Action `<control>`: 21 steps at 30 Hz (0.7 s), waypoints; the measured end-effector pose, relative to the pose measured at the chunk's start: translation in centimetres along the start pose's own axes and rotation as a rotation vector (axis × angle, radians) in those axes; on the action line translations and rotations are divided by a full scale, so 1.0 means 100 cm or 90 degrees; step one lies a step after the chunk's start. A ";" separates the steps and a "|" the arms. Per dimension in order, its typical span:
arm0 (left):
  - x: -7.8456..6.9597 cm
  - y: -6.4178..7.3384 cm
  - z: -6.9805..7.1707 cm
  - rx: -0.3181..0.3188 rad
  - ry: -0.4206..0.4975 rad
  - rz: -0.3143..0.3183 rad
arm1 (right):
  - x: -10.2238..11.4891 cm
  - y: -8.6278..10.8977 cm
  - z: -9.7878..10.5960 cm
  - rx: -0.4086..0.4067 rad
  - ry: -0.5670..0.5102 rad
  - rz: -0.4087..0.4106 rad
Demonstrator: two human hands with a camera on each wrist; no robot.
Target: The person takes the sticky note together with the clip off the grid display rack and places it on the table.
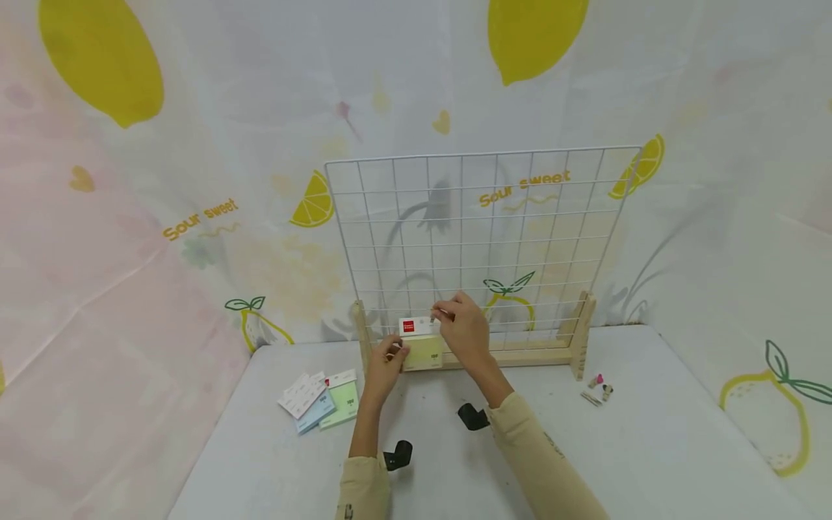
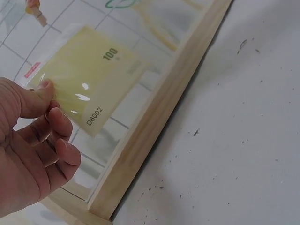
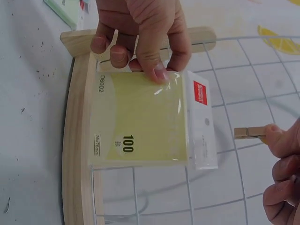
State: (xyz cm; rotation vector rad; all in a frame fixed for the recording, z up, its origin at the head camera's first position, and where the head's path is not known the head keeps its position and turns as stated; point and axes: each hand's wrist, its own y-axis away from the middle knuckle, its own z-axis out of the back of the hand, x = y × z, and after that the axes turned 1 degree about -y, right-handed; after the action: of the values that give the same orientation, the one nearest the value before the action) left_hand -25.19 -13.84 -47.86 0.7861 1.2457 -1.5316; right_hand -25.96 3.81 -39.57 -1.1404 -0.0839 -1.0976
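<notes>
My left hand (image 1: 383, 368) pinches the left edge of a yellow sticky-note pack (image 1: 422, 352) in clear wrapping, its thumb lying on the front. In the right wrist view the pack (image 3: 145, 117) shows a white header strip with a red label. It is held up against the lower part of a white wire grid (image 1: 461, 238). Just above the header and a little apart from it, my right hand (image 1: 466, 328) pinches a small wooden clothespin (image 3: 251, 132) between thumb and finger. The left wrist view shows the clothespin (image 2: 40, 16) near the grid too.
Wooden feet and a bar (image 1: 533, 357) support the grid. Green (image 1: 341, 404) and blue (image 1: 316, 413) note packs lie at the left, with a white card (image 1: 302, 396) on top. Several small clothespins (image 1: 593, 398) lie at the right. Black wrist-mounted pieces (image 1: 472, 417) stick out by both sleeves.
</notes>
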 end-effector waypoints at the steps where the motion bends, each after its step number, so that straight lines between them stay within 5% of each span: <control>1: 0.001 0.001 0.001 0.000 0.001 -0.017 | -0.001 0.000 0.001 0.005 0.003 -0.002; 5: 0.006 0.002 0.004 -0.001 0.002 -0.038 | -0.004 0.003 0.006 0.036 0.022 -0.013; 12: 0.006 0.005 0.011 0.005 -0.002 0.038 | -0.006 0.008 0.016 0.086 0.043 -0.038; 21: -0.004 0.009 0.020 0.018 -0.007 0.045 | -0.009 0.011 0.025 0.115 0.067 -0.051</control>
State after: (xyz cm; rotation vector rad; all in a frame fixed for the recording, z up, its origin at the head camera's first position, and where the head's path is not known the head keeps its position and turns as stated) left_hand -24.00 -15.66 -47.22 0.8305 1.1790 -1.4976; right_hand -24.52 6.27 -39.63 -0.9224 -0.1445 -1.1940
